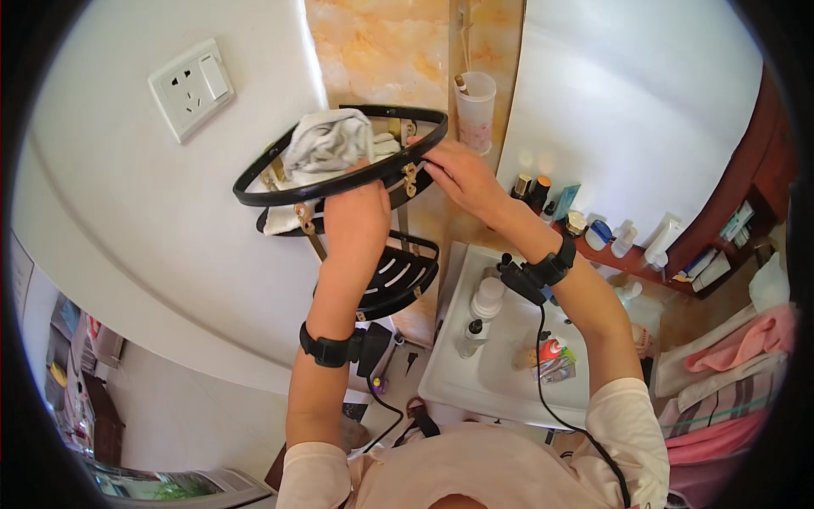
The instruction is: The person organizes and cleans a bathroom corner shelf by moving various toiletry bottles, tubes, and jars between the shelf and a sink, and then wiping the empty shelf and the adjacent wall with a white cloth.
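Observation:
A black corner shelf [341, 185] with gold ornaments is on the wall ahead of me. In its top tier lies a crumpled grey-white cloth [329, 144]. My left hand [358, 212] reaches up to the front rail, just below the cloth; the rail and the cloth hide most of its fingers, so its grip does not show. At the right end of the same rail, my right hand [458, 174] has its fingers bent around the rail, the thumb lower down. Some white cloth [282, 220] shows under the rail at the left.
A lower black shelf tier [398, 276] hangs beneath. Right of the shelf is a frosted cup [476, 110] holding a toothbrush. A white sink [458, 386] with bottles stands below, beside a mirror ledge [623, 261] lined with cosmetics. A wall socket [192, 90] is at upper left.

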The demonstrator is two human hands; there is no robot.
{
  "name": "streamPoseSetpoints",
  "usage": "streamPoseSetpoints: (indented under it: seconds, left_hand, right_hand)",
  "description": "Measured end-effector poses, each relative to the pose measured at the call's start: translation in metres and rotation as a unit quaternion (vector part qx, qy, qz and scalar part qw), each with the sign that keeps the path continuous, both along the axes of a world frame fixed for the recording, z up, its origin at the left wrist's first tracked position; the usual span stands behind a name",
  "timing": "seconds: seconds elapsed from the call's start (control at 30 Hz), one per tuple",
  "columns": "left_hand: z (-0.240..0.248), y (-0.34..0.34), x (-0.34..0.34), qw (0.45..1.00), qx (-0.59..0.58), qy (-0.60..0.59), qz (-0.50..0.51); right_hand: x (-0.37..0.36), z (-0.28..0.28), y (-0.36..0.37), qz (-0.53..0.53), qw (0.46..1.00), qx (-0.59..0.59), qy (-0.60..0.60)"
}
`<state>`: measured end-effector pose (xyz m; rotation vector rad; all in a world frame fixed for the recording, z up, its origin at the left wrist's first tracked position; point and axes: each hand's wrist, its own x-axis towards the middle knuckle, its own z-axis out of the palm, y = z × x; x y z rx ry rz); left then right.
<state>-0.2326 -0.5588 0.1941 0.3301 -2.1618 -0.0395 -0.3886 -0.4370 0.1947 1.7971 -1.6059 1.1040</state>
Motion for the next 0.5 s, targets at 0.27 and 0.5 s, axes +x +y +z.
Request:
streamPoseSetpoints:
  seconds: [0.27,0.5]
  left_hand:
    - [0.005,0.011,0.025,0.982,-0.026,-0.063,-0.179]
    - [-0.003,0.013,0.050,0.992,-0.028,-0.057,-0.111]
  right_hand:
    - [0.004,0.007,0.007,0.062,0.996,0.067,0.013]
    - [-0.005,0.017,0.008,0.062,0.985,0.160,0.031]
